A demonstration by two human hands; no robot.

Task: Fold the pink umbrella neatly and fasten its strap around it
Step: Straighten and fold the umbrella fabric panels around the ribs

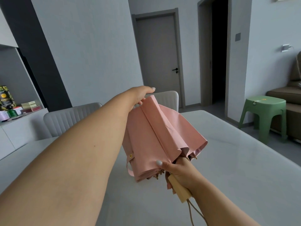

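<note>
The pink umbrella is collapsed and held in the air above the table, its canopy in loose pleats that fan out on the right. My left hand reaches far forward and grips the top end of the canopy. My right hand is wrapped round the pale wooden handle near me, thumb pressed on the canopy's lower edge. The pink strap, with a gold snap, hangs loose on the left side. A beige wrist cord dangles from the handle.
A pale grey table lies beneath the umbrella. Two grey chairs stand at its far side. A green stool and a brown sofa are on the right, and a sideboard with boxes on the left.
</note>
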